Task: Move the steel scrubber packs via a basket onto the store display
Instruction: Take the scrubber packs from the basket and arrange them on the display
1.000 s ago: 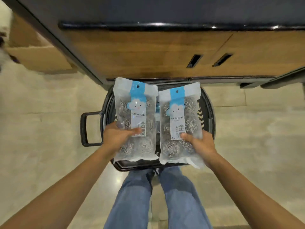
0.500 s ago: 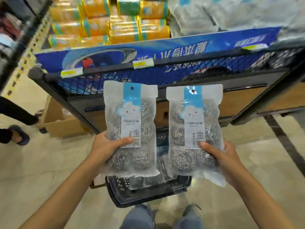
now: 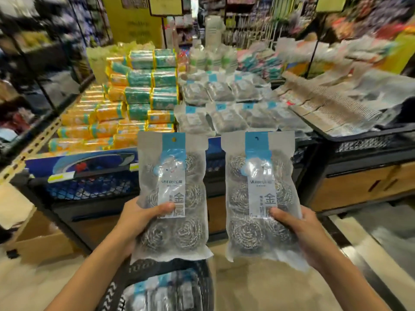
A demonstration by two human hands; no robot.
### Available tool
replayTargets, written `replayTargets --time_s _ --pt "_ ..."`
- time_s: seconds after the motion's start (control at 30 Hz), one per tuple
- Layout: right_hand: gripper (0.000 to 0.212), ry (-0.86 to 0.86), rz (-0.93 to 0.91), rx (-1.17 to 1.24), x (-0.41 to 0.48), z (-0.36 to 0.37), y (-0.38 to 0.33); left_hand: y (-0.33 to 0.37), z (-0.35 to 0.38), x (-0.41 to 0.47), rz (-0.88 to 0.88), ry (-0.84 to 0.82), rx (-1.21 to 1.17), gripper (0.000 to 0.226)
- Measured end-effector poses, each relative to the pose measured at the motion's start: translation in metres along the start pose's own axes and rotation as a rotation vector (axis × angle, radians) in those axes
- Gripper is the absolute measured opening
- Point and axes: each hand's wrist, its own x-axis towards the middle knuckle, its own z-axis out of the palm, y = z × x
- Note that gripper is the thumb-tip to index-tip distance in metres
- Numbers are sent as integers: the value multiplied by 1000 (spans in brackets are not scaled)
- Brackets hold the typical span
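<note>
A black basket (image 3: 202,286) with more packs sits lowest. Above it, the left hand (image 3: 134,221) grips one scrubber pack (image 3: 173,198) and the right hand (image 3: 298,230) grips another (image 3: 260,196), both upright before the display (image 3: 224,113) of stacked packs.

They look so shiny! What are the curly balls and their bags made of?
The scrubber balls look like coiled steel wire: silvery, glinting spirals. The bags seem to be thin plastic film: see-through, frosted at the edges, with glare.

Shop — stacked goods (image 3: 139,95), price tags (image 3: 60,176)
</note>
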Motion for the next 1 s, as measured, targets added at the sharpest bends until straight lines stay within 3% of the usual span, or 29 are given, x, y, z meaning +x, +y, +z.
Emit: replayTargets --time_s 0.13,0.3,0.37,0.47,0.57,0.8,0.93,1.0 --pt "39 24 -12 42 18 -30 -24 26 44 17 34 -24 13 31" --pt "99 42 -38 65 59 -61 -44 53 94 61 75 -53 43 33" --pt "93 58 -50 68 82 -72 -53 63 117 83 88 -79 42 37" --pt "51 85 -58 80 126 -89 -72 80 154 122 121 -135 46 54" --pt "39 113 -66 52 181 -104 -93 96 188 172 149 -139 53 45" --pt "48 121 -87 54 315 -124 -145 138 249 282 159 -120 19 33" --pt "76 69 -74 46 378 -131 -161 156 274 335 167 -83 18 26" --pt "79 40 -66 33 408 -134 -166 164 286 359 165 -71 14 27"
